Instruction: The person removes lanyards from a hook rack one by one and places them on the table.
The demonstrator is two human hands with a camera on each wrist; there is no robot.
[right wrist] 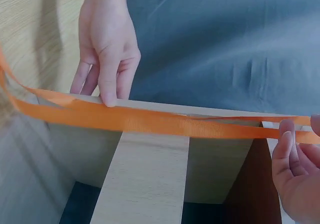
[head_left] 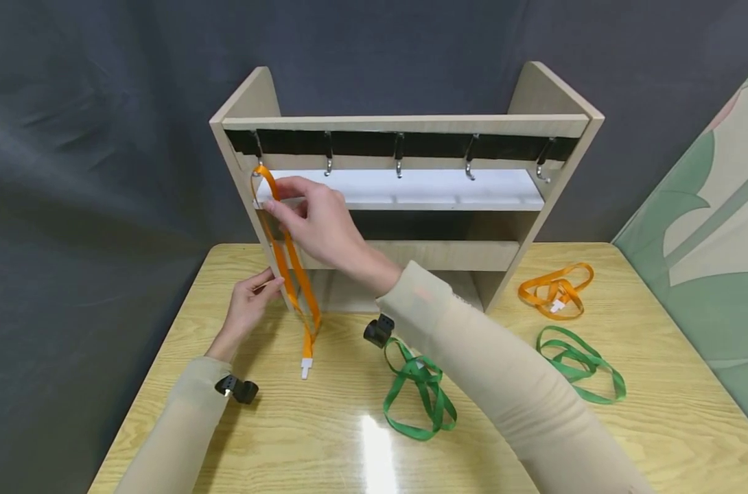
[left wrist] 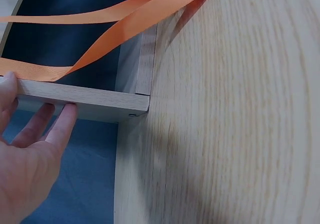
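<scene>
An orange lanyard [head_left: 308, 346] hangs at the leftmost hook [head_left: 258, 145] of a wooden rack [head_left: 405, 123]. Its loop is up at the hook, and a white clip [head_left: 306, 367] dangles over the tabletop. My right hand [head_left: 324, 223] pinches the lanyard a little below the hook, between thumb and fingers. Lower down, my left hand [head_left: 250, 305] grips the edge of the rack's left side panel [left wrist: 90, 95]. In the left wrist view its thumb is at the front edge and its fingers [left wrist: 62, 126] touch the outer face.
Several more metal hooks [head_left: 399, 154] line the rack's black strip, with a white shelf [head_left: 423, 186] behind. Two green lanyards, one nearer the middle [head_left: 438, 405] and one to the right [head_left: 615, 381], lie on the wooden table [head_left: 324, 439]. Another orange lanyard [head_left: 534, 281] lies right of the rack.
</scene>
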